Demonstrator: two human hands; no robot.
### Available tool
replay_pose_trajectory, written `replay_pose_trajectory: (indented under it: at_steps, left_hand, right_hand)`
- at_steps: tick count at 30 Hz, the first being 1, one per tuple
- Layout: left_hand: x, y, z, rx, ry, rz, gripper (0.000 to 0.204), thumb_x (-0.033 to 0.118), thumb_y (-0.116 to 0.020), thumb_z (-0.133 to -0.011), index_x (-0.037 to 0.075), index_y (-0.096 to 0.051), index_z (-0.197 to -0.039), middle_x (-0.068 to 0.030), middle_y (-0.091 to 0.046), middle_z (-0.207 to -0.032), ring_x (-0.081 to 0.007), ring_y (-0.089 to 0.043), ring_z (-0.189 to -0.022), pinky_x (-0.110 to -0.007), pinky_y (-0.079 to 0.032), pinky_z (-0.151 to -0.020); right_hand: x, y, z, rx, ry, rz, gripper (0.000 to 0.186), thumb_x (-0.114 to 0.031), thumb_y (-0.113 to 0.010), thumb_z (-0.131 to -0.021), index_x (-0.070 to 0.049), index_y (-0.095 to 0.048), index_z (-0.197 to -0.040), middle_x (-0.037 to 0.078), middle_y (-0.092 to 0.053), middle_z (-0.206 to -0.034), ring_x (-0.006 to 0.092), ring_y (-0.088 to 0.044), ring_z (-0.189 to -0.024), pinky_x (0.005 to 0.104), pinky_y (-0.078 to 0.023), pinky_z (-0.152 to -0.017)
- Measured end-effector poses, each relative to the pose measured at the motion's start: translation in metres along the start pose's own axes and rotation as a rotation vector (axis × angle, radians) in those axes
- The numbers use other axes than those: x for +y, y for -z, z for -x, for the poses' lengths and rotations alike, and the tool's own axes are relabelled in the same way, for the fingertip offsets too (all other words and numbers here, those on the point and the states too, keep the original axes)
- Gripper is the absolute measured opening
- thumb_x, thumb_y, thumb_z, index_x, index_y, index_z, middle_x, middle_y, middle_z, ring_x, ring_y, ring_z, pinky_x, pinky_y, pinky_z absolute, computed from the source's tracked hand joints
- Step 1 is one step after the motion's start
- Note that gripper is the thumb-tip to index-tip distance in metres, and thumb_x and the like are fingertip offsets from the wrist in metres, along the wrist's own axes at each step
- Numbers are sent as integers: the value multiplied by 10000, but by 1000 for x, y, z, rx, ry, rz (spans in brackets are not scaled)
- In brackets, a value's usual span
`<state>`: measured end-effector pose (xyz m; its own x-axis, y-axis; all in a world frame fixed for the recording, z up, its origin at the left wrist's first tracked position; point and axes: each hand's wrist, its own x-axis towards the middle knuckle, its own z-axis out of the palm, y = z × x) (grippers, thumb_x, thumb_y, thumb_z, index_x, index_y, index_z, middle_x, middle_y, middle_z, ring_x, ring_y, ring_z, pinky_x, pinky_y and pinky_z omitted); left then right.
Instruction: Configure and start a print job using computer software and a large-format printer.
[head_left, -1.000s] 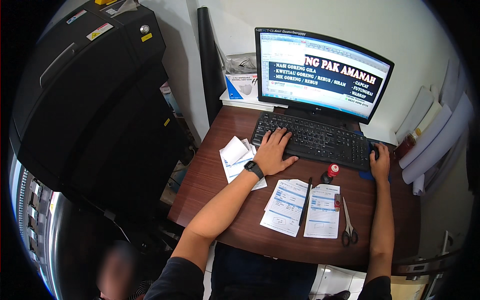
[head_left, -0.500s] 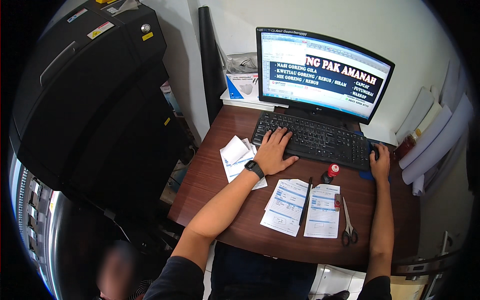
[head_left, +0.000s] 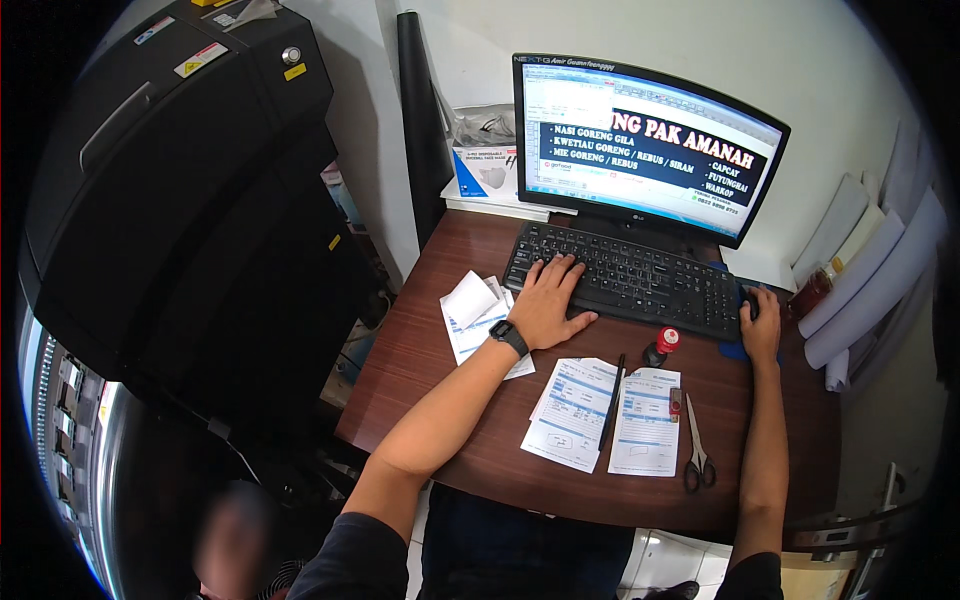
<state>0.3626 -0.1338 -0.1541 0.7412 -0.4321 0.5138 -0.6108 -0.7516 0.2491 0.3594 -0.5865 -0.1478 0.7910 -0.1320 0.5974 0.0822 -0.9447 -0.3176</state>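
Left hand is laid flat on the left end of the black keyboard, fingers spread over the keys, palm down; nothing is gripped. A black wristwatch is worn on that wrist. Right hand is cupped over a dark mouse just beyond the keyboard's right end, on a blue pad; the mouse is mostly hidden beneath the fingers, so how firmly it is held cannot be told.

The keyboard is set across the back of the brown wooden desk, directly below the monitor, which is lit.

Noted between the forearms: two printed forms side by side, a black pen lying across them, a red-capped stamp just in front of the keyboard, scissors at the right-hand form's edge. Loose paper slips are seen just left of the left wrist. A large black printer stands to the desk's left.
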Motion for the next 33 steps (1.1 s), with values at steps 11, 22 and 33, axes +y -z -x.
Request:
replay_pose_trajectory:
  at_steps: [11, 22, 33]
  left_hand:
    - [2, 4, -2, 15, -12, 16, 820, 524, -696, -887, 4, -459, -1476, -235, -432, -1529, -387, -392, -1440, -538, -235, -1218]
    - [5, 7, -5, -45, 20, -12, 844, 537, -696, -888, 8, -440, -1494, -221, -422, -1543, -379, -350, -1473, -549, -214, -1229]
    - [5, 7, -3, -40, 29, 2, 848, 540, -693, -888, 10, -434, -1496, -219, -418, -1546, -377, -342, -1476, -554, -206, -1228]
  right_hand:
    - [-42, 15, -7, 282, 215, -4, 308, -113, -673, -863, -7, -669, -1152, 204, -675, -1160, 415, -629, -1096, 487, -492, -964]
    - [-139, -28, -13, -104, 313, -69, 249, -217, -659, -914, -65, -720, -1102, 138, -612, -1220, 342, -487, -1317, 533, -338, -1098]
    - [-183, 23, -41, 76, 434, -151, 303, -158, -724, -876, -69, -532, -659, 91, -544, -774, 297, -544, -837, 430, -416, -817]
